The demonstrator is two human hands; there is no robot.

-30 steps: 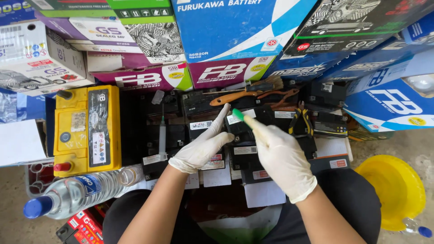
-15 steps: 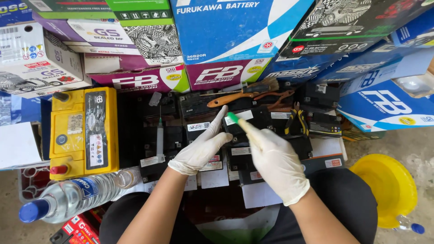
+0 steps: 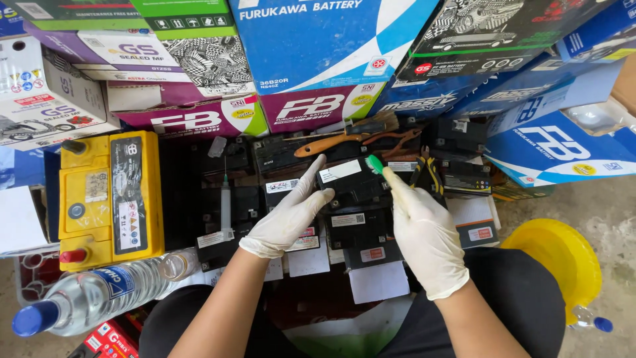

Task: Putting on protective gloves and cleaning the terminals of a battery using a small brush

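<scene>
Both my hands wear white gloves. My left hand (image 3: 288, 215) rests with fingers spread on a small black battery (image 3: 351, 192) with a white label, steadying its left side. My right hand (image 3: 424, 232) is closed around a toothbrush whose green head (image 3: 375, 164) touches the top right edge of that battery. The brush handle is hidden inside the glove. Several more small black batteries lie around it in rows.
A yellow car battery (image 3: 109, 199) lies at the left. A syringe (image 3: 226, 202) rests on the black batteries. A water bottle (image 3: 86, 298) lies near my left knee. A wooden-handled brush (image 3: 338, 139) and pliers (image 3: 397, 138) lie behind. Stacked cardboard boxes (image 3: 318, 40) wall the back. A yellow bowl (image 3: 563, 265) sits right.
My hands have barely shifted; the green brush head stays at the battery's top edge with small movements of the right hand.
</scene>
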